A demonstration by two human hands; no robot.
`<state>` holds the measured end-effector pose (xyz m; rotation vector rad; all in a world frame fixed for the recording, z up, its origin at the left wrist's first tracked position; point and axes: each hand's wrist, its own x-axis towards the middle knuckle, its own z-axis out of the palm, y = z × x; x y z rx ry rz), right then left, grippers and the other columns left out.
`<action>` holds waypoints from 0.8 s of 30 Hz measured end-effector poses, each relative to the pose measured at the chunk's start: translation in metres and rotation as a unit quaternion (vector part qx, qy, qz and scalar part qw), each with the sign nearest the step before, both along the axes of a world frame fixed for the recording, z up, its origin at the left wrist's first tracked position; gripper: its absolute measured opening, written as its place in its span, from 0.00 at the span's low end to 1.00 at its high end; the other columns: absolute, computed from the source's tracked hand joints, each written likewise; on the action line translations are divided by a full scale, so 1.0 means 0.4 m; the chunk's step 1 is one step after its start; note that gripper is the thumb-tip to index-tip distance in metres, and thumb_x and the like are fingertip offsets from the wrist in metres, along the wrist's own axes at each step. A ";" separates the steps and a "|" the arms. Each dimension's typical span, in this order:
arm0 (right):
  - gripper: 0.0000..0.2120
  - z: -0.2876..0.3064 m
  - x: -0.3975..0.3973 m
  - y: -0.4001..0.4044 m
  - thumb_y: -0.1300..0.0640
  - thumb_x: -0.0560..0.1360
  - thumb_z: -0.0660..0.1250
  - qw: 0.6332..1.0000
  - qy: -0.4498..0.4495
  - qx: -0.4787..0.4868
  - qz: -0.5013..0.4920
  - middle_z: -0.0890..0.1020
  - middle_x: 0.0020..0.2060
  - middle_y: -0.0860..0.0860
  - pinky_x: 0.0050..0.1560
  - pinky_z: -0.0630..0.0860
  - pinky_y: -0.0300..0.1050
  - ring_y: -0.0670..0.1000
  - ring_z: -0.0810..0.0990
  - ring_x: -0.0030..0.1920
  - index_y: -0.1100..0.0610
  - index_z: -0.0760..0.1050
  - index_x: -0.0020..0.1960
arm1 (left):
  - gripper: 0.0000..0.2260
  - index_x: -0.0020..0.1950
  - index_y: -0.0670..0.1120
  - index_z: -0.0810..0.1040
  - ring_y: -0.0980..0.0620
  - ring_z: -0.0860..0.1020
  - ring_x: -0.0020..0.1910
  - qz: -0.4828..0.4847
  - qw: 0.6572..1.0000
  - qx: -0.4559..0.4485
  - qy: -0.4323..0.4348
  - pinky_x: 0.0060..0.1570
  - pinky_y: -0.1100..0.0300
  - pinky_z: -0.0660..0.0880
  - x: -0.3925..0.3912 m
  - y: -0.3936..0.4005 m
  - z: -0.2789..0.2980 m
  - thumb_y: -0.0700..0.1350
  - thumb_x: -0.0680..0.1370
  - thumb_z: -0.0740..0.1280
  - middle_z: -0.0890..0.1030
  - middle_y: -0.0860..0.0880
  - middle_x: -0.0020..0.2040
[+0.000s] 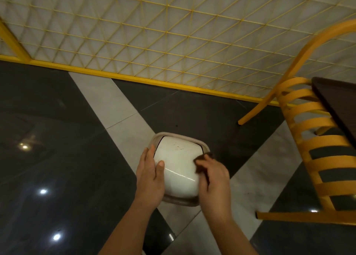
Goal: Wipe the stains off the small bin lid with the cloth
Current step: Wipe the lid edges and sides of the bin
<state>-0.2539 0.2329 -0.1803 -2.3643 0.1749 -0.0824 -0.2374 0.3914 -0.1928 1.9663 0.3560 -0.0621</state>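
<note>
White bin lid (178,168) stains (178,148) lie far-left of right hand (213,179), its grip pinching dark cloth (205,157); left hand (152,172), fingers spread, steadies lid's left edge.

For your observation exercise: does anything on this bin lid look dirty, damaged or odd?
Yes. Small brown specks dot the far part of the white lid, beyond the dark cloth in the right hand. The left hand steadies the lid's edge.
</note>
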 end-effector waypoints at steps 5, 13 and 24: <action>0.13 0.015 -0.004 0.049 0.57 0.73 0.66 0.962 -0.085 -0.132 0.223 0.79 0.61 0.46 0.70 0.59 0.45 0.49 0.72 0.67 0.47 0.79 0.56 | 0.23 0.75 0.56 0.53 0.51 0.56 0.73 -0.002 1.000 0.016 -0.003 0.68 0.56 0.57 0.002 -0.002 -0.002 0.49 0.81 0.54 0.54 0.52 0.76; 0.12 0.014 0.106 -0.034 0.56 0.78 0.64 0.997 0.055 0.009 0.053 0.76 0.58 0.41 0.65 0.72 0.42 0.37 0.69 0.57 0.41 0.76 0.56 | 0.32 0.76 0.56 0.46 0.49 0.54 0.74 0.045 0.998 -0.023 0.022 0.68 0.51 0.59 0.008 -0.001 0.007 0.51 0.78 0.62 0.49 0.54 0.76; 0.20 0.007 -0.120 0.040 0.43 0.81 0.48 0.984 -0.033 -0.078 0.155 0.72 0.67 0.41 0.68 0.66 0.48 0.45 0.69 0.69 0.43 0.68 0.68 | 0.23 0.76 0.55 0.51 0.54 0.54 0.74 0.094 0.995 -0.025 0.026 0.73 0.51 0.55 -0.019 -0.069 0.005 0.53 0.81 0.50 0.53 0.55 0.76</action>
